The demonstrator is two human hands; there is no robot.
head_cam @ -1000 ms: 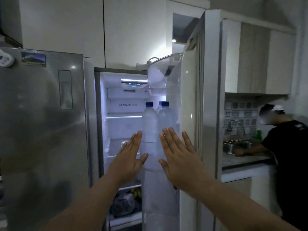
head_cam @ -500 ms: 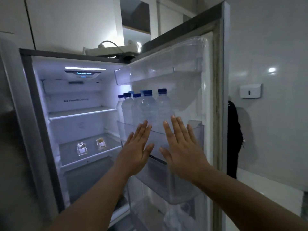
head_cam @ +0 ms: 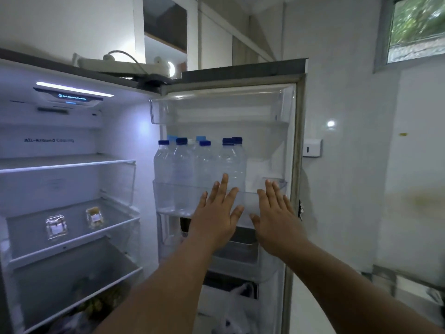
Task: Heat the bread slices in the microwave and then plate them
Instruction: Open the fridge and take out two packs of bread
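An open fridge (head_cam: 72, 189) is filling the left and centre of the frame, its inner lamp (head_cam: 74, 89) glowing. A power strip (head_cam: 120, 65) is lying on top. White walls (head_cam: 349, 165) are rising at right, a window (head_cam: 416, 27) showing greenery at upper right, a small white box (head_cam: 312, 147) hanging beside the door.

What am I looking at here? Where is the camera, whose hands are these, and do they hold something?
The camera sits on a person's head and looks forward and down, so the two arms are that person's own. There is no machine. The left hand and right hand are both open with straight fingers, holding nothing, raised in front of the open fridge door. A door bin holds water bottles with blue caps. Inside, one glass shelf carries two small clear packets. No bread is visible.
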